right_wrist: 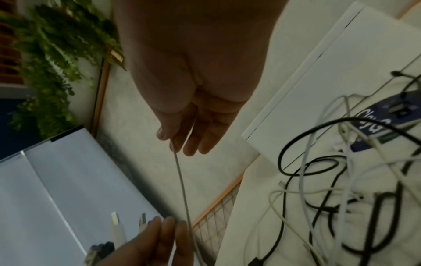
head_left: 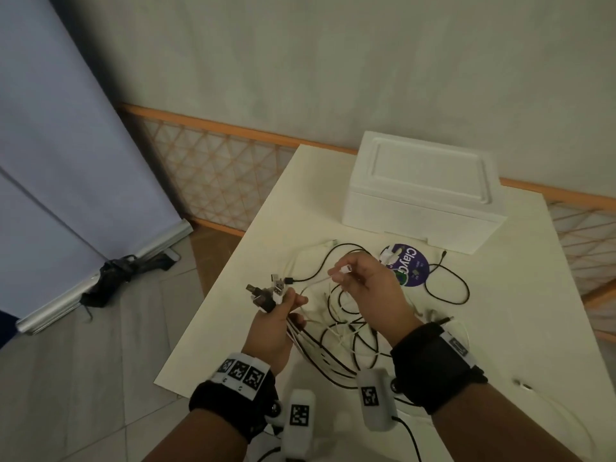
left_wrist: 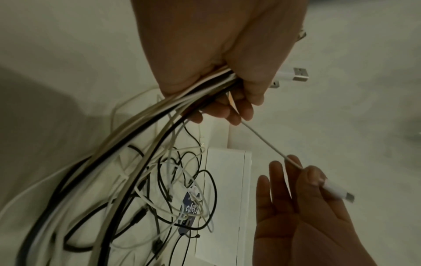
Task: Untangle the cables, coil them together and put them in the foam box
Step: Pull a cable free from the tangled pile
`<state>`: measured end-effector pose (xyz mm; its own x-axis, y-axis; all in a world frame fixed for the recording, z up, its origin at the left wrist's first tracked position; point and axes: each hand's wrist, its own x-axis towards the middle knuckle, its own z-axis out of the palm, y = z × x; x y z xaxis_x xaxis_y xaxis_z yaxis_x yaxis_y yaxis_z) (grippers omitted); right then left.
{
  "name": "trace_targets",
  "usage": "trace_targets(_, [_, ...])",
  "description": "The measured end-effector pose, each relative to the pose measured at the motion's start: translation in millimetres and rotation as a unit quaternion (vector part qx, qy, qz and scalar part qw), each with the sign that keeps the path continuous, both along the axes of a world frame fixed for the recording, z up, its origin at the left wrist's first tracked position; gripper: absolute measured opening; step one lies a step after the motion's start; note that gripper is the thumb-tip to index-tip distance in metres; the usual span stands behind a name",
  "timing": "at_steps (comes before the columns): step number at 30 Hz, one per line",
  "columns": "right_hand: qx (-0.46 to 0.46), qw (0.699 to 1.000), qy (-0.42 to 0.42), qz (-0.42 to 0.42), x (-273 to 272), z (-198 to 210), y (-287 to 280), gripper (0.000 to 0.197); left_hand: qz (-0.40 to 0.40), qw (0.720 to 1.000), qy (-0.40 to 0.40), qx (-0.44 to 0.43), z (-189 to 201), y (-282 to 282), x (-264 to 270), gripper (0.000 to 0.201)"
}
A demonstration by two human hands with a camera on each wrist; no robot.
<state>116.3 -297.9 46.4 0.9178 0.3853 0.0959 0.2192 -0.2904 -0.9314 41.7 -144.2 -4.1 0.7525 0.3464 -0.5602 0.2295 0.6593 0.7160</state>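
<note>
While my left hand (head_left: 271,323) is fisted round the bundle of collected plug ends (head_left: 266,293), fingers curled tight on it, my right hand (head_left: 363,281) pinches one white cable (left_wrist: 271,145) just behind its plug between thumb and forefinger; the other fingers are loosely spread. That cable runs taut from the pinch across to the left fist.

The rest of the cables (head_left: 346,328), black and white, lie as a loose tangle on the table (head_left: 500,328) under both hands, some trailing over the near edge. The foam box (head_left: 420,191) sits at the far side with its lid on, well apart from the tangle.

My read on this step: add the plug to the left bundle with ends aligned. Draw slowly and keep the line low. If it snags, stop and lift the crossing loop off rather than pulling harder, or the knot tightens. Don't slacken the left grip or the gathered ends slip. Lid needs opening before stowing.
</note>
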Motion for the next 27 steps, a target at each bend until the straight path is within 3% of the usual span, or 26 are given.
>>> trace_targets(3, [0.077, 0.995, 0.043, -0.035, -1.9, 10.7, -14.2, 0.015, -0.018, 1.0, -0.022, 0.009, 0.7, -3.4, 2.9, 0.017])
trace_targets(6, [0.235, 0.964, 0.103, -0.065, -1.9, 29.8, -25.8, 0.006, -0.018, 0.999, -0.035, -0.001, 3.6, -6.3, 5.2, 0.017])
trace_targets(10, [0.349, 0.931, 0.086, -0.06, 1.2, 53.9, -37.0, 0.007, -0.009, 0.999, -0.026, -0.032, 7.0, -7.9, 6.0, 0.024])
trace_targets(13, [0.279, 0.958, 0.049, -0.046, 4.8, 62.3, -37.5, 0.014, -0.019, 0.998, -0.015, -0.053, 8.1, -6.3, 7.4, 0.026])
trace_targets(16, [0.16, 0.984, 0.081, -0.015, 1.6, 59.4, -29.2, 0.016, -0.062, 0.996, -0.024, -0.057, 11.6, -6.2, 8.4, 0.016])
trace_targets(20, [0.05, 0.993, 0.103, 0.025, -12.8, 34.4, -9.0, 0.004, -0.111, 0.991, -0.069, -0.04, 18.2, -16.8, 6.7, 0.017])
trace_targets(24, [-0.052, 0.995, 0.079, 0.044, -23.4, 14.5, 4.9, 0.018, -0.125, 0.986, -0.107, -0.033, 21.5, -23.2, 5.3, 0.027])
trace_targets(27, [-0.046, 0.996, 0.059, 0.041, -27.2, 9.8, 14.7, 0.032, -0.158, 0.979, -0.127, -0.028, 21.4, -26.6, 3.9, 0.033])
